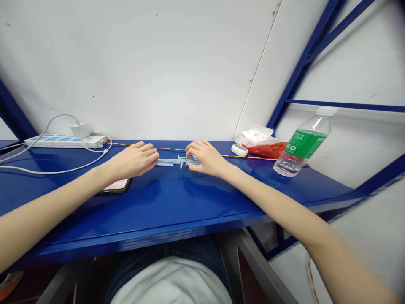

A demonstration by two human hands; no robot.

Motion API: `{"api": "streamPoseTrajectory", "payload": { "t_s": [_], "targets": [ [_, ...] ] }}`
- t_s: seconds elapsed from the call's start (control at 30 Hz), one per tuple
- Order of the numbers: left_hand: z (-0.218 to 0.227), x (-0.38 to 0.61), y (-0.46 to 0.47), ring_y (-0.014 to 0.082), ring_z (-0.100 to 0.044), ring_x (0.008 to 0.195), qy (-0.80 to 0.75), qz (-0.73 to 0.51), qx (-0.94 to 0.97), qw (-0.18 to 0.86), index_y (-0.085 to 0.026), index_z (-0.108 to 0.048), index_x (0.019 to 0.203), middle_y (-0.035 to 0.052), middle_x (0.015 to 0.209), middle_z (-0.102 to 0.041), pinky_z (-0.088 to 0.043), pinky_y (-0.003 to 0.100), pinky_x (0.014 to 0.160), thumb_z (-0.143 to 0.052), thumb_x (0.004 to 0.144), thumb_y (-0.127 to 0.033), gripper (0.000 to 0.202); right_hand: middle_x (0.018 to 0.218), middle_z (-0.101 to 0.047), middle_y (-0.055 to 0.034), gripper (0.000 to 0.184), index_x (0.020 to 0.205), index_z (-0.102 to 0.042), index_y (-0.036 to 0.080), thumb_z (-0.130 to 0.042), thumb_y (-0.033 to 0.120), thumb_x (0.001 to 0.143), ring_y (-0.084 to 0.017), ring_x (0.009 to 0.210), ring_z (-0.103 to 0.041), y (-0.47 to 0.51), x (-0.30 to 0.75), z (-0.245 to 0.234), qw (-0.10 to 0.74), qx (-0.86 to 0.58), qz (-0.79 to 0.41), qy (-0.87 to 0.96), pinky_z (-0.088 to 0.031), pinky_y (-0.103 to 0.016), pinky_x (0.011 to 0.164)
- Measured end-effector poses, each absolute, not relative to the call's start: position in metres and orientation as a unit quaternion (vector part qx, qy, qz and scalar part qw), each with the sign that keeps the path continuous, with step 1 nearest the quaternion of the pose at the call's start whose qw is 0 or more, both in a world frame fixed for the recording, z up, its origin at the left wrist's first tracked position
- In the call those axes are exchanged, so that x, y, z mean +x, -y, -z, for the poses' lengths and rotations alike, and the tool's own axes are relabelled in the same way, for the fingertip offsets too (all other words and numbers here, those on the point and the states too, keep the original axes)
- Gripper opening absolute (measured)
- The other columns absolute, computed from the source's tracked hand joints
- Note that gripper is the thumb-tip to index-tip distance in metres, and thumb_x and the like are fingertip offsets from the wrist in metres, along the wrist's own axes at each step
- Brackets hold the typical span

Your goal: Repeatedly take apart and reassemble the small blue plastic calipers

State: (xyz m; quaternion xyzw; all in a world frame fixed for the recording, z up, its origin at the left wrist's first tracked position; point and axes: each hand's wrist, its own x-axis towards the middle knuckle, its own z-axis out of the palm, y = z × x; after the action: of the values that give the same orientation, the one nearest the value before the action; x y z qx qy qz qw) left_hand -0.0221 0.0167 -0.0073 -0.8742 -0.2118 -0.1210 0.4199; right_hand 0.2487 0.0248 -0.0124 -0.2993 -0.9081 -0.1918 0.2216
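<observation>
A grey caliper lies level between my two hands, just above or on the blue tabletop; I cannot tell which. My left hand is closed around its left end, and the fingers hide that part. At the other end, my right hand grips the caliper with curled fingers and the thumb below. The jaws show beside the right thumb, pointing toward me. Partly under my left wrist is a phone with a light screen.
At the left back sits a white power strip with a plugged-in charger and a looping white cable. A water bottle, red plastic bag, tissues and a small white case stand at right. Twisted wires run along the back.
</observation>
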Motion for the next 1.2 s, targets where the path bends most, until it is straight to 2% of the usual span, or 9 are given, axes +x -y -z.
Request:
{"api": "streamPoseTrajectory", "payload": {
  "t_s": [0.33, 0.7, 0.93, 1.03, 1.2],
  "targets": [
    [0.006, -0.023, -0.015, 0.0183, -0.056, 0.069, 0.215, 0.112, -0.878, 0.412, -0.019, -0.056, 0.073, 0.0047, 0.070, -0.061, -0.041, 0.031, 0.064, -0.037, 0.094, -0.027, 0.029, 0.101, -0.066, -0.0074, 0.009, 0.086, -0.059, 0.017, -0.059, 0.023, 0.079, -0.021, 0.097, -0.055, -0.024, 0.248, 0.014, 0.232, -0.263, 0.240, 0.905, -0.037, -0.034, 0.089],
    [0.006, -0.010, -0.004, 0.0194, -0.056, 0.073, 0.224, 0.128, -0.886, 0.385, -0.019, -0.057, 0.075, 0.0048, 0.072, -0.062, -0.041, 0.032, 0.067, -0.040, 0.093, -0.028, 0.027, 0.100, -0.066, -0.0074, 0.007, 0.085, -0.059, 0.018, -0.056, 0.022, 0.080, -0.021, 0.096, -0.055, -0.013, 0.236, 0.014, 0.257, -0.228, 0.248, 0.906, -0.037, -0.035, 0.090],
    [0.009, -0.002, 0.004, 0.0197, -0.056, 0.076, 0.221, 0.135, -0.873, 0.413, -0.019, -0.057, 0.075, 0.0045, 0.071, -0.062, -0.040, 0.033, 0.069, -0.040, 0.094, -0.027, 0.027, 0.105, -0.065, -0.0097, 0.018, 0.091, -0.061, 0.016, -0.060, 0.032, 0.084, -0.023, 0.102, -0.054, -0.007, 0.230, 0.016, 0.264, -0.212, 0.267, 0.902, -0.037, -0.037, 0.091],
    [0.010, -0.002, 0.003, 0.0198, -0.056, 0.076, 0.224, 0.142, -0.876, 0.403, -0.020, -0.058, 0.076, 0.0047, 0.071, -0.062, -0.040, 0.033, 0.070, -0.041, 0.093, -0.028, 0.026, 0.107, -0.064, -0.0096, 0.017, 0.092, -0.062, 0.017, -0.060, 0.032, 0.085, -0.023, 0.104, -0.053, -0.009, 0.231, 0.017, 0.259, -0.219, 0.273, 0.900, -0.036, -0.037, 0.092],
    [0.007, -0.004, 0.003, 0.0212, -0.057, 0.080, 0.251, 0.133, -0.875, 0.392, -0.019, -0.061, 0.081, 0.0070, 0.080, -0.064, -0.041, 0.033, 0.070, -0.044, 0.092, -0.031, 0.023, 0.106, -0.063, -0.0088, 0.015, 0.092, -0.064, 0.018, -0.059, 0.031, 0.086, -0.023, 0.103, -0.051, -0.012, 0.233, 0.019, 0.250, -0.248, 0.262, 0.898, -0.036, -0.037, 0.091]
  ]
}}
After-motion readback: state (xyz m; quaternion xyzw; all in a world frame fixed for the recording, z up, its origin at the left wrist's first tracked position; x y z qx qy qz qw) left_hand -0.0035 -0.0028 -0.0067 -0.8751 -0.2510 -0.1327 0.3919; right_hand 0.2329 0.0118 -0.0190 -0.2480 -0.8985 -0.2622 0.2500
